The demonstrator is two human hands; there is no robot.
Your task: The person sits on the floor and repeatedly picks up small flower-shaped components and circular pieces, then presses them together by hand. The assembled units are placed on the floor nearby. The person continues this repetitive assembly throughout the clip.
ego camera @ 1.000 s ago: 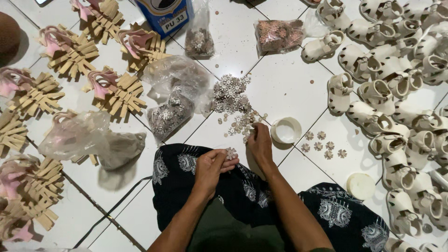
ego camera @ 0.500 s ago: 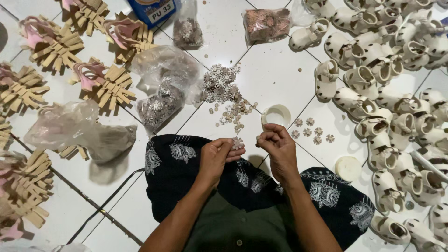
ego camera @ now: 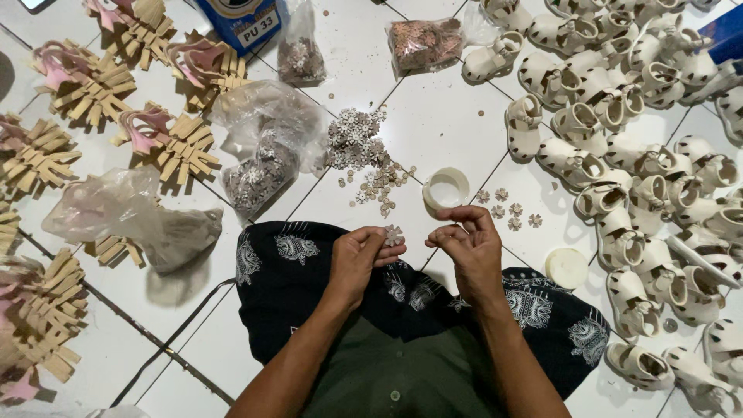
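Note:
My left hand [ego camera: 362, 255] pinches a small silvery flower-shaped ornament [ego camera: 394, 235] between thumb and fingers, above my black patterned lap cloth [ego camera: 271, 279]. My right hand [ego camera: 470, 246] is beside it, fingertips pinched together on something too small to make out. Just ahead on the white tile floor lie a heap of the same flower ornaments [ego camera: 352, 139], scattered small round beads [ego camera: 383, 184] and a small white round pot [ego camera: 446, 190]. A few finished flowers [ego camera: 507, 210] lie to the right of the pot.
Many cream children's sandals [ego camera: 635, 147] are piled at the right. Pink and tan sandal parts [ego camera: 166, 143] lie in rows at the left. Clear plastic bags [ego camera: 259, 166] of ornaments, a blue box [ego camera: 244, 23] and a white lid [ego camera: 566, 268] sit around.
My right hand has drawn back from the bead pile to meet the left hand over my lap. The left hand still holds the flower ornament. The view shifted slightly.

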